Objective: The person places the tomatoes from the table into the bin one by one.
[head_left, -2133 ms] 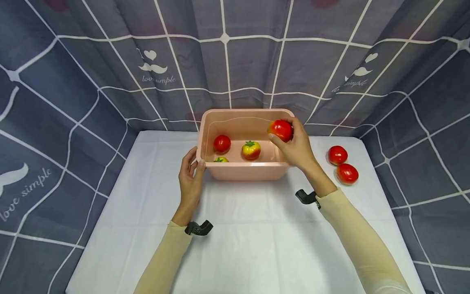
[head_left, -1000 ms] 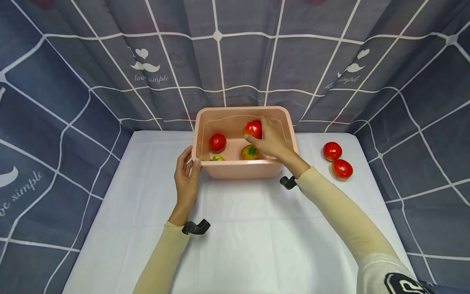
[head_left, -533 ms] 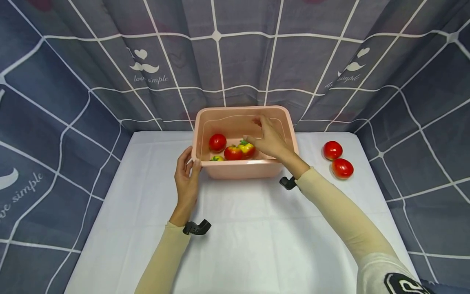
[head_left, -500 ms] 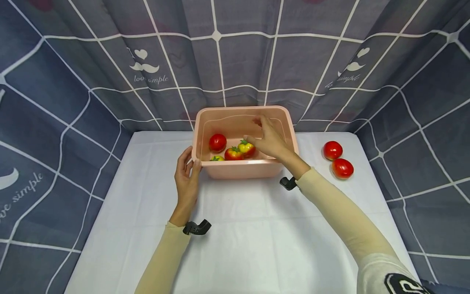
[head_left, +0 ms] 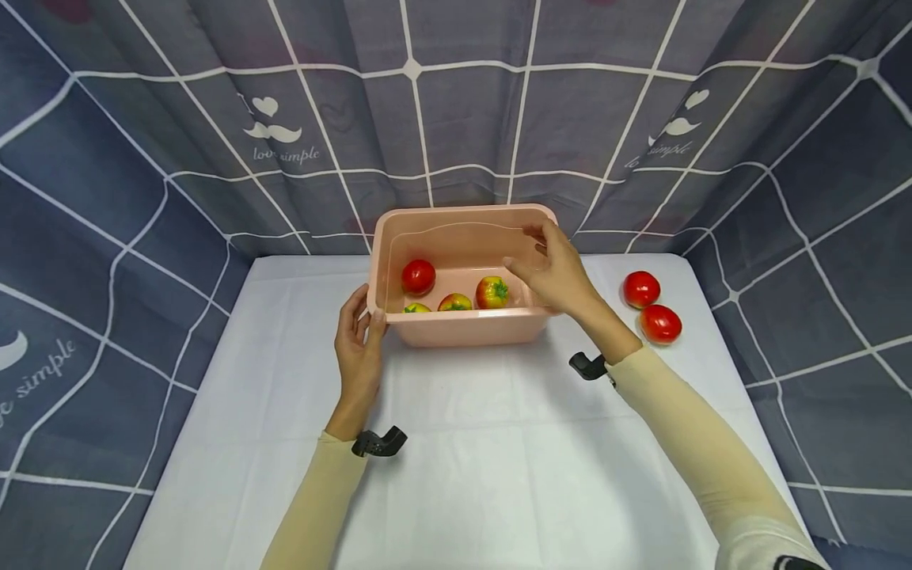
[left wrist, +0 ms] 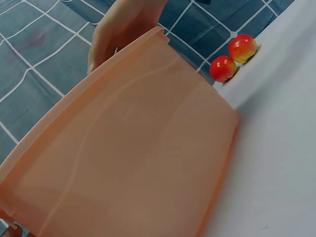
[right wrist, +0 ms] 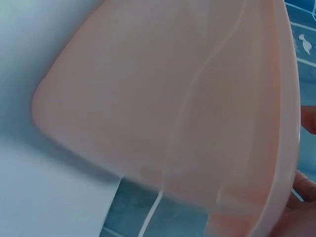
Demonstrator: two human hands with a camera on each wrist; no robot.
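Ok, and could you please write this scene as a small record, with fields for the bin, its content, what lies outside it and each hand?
Bin: pink, on white cloth
In bin: four tomatoes visible; one red, three showing yellow-green
Partly hidden: the two front left tomatoes, by the bin's front wall
Outside: two red tomatoes, close together on the cloth, right of the bin
Left hand: holds the bin's near left corner
Right hand: at the bin's right end, holding no tomato

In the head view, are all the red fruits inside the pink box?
No, two red fruits lie outside the pink box, on the white cloth to its right.
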